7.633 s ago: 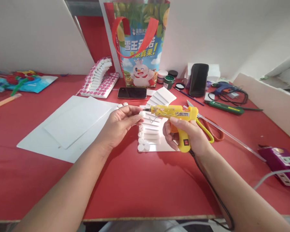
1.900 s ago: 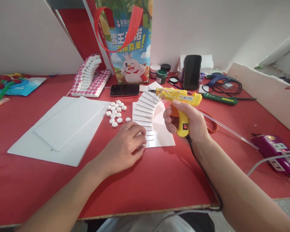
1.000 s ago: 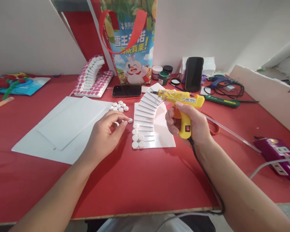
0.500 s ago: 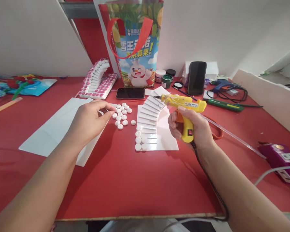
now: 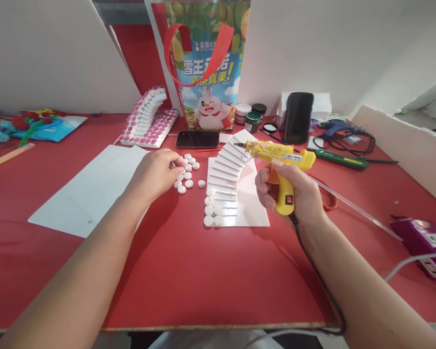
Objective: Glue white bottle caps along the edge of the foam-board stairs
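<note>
While curled over the loose cluster of small round white discs (image 5: 187, 170) on the red tabletop (image 5: 210, 281), fingertips (image 5: 177, 160) of the left hand (image 5: 155, 173) meet the nearest discs; cannot tell whether one is pinched, since the knuckles hide the tips. Wrapped tight round the grip of the yellow plastic hot glue gun (image 5: 281, 167), right hand (image 5: 294, 194), index finger up at the orange trigger, red switch showing below the fingers. Nozzle pointing left, held in the air over the upper steps of the white foam-board curved staircase model (image 5: 227, 182). Four more white discs already lined along the staircase's left edge at the lowest steps. Clear glue stick trailing out behind the gun to the right; black cord running down along the forearm and cut off by the lower edge.

Further out: flat white foam sheets (image 5: 90, 189) under the left wrist; a dark smartphone (image 5: 197, 139) lying face up; a second staircase with pink-rimmed discs (image 5: 147, 118). Behind, a printed tote bag with red handles (image 5: 205, 63), Chinese characters and a cartoon snowman on it, top cut off. Label on the gun's barrel too small to read. Purple power strip (image 5: 423, 247) at the right edge, partly cropped.
</note>
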Demonstrator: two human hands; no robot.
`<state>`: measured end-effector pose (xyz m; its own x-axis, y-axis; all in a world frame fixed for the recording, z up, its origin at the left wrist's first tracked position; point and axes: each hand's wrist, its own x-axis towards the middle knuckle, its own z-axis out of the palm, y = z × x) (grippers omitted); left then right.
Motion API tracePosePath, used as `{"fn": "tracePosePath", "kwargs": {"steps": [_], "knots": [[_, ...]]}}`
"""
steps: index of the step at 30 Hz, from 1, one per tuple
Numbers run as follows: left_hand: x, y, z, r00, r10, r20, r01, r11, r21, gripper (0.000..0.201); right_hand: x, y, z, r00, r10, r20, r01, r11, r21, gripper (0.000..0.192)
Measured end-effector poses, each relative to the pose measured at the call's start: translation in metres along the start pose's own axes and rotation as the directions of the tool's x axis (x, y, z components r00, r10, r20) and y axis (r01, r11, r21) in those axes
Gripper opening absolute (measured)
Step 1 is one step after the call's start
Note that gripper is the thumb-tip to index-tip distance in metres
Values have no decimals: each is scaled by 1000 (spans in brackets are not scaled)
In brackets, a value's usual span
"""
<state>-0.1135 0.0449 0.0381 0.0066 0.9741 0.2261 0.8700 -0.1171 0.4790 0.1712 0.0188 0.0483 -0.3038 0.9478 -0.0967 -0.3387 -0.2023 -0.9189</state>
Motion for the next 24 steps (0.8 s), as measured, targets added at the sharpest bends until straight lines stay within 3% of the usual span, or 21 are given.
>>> {"fn": "tracePosePath", "kwargs": {"steps": [7, 11, 14, 17, 18, 20, 22, 24], "knots": [[0, -4, 11, 955, 197, 223, -201, 980, -8, 22, 1, 1, 0, 1000, -3, 16, 3, 1000, 23, 32], [2, -4, 13, 925, 225, 307, -254, 965, 60, 28, 1, 2, -2, 1000, -1, 20, 1, 1000, 26, 32], [1, 0, 12, 951, 177, 255, -189, 982, 23, 25, 1, 1, -3, 1000, 1, 24, -2, 1000, 30, 32], [-5, 9, 6, 988, 33, 148, 16, 946, -323, 17, 0, 0, -3, 1000, -5, 30, 4, 1000, 29, 32], [-7, 13, 4, 989, -26, 143, 96, 856, -507, 19, -1, 0, -3, 999, -10, 33, 10, 1000, 21, 32], [-10, 23, 1, 974, -74, 216, 222, 529, -819, 22, -3, -1, -2, 999, -16, 46, 16, 1000, -4, 33], [-12, 33, 2, 934, -96, 344, 357, 187, -915, 18, -4, 0, -1, 998, -11, 60, 13, 999, -31, 33], [-14, 40, 7, 888, -115, 445, 444, -35, -895, 15, -6, 1, 1, 997, -1, 71, 5, 998, -56, 34]]}}
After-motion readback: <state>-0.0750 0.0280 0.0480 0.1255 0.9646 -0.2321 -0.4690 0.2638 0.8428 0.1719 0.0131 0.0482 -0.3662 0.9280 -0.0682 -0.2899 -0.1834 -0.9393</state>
